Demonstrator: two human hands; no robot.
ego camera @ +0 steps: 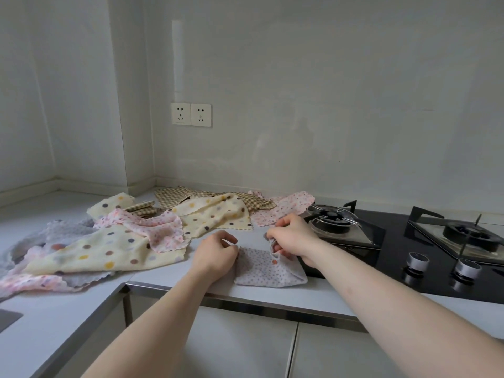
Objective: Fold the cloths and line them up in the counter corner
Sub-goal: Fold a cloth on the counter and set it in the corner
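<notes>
A small grey dotted cloth lies partly folded near the counter's front edge. My left hand pinches its left edge. My right hand grips its upper right corner and lifts it off the counter. To the left spreads a loose heap of unfolded cloths: a cream polka-dot cloth, a pink dotted cloth, another cream dotted cloth, a brown checked cloth, a pink cloth near the stove, and a grey cloth.
A black gas hob with two burners and two knobs fills the counter to the right, touching the grey cloth's right side. The counter corner lies at the back left. Two wall sockets sit above. A sink edge shows at far left.
</notes>
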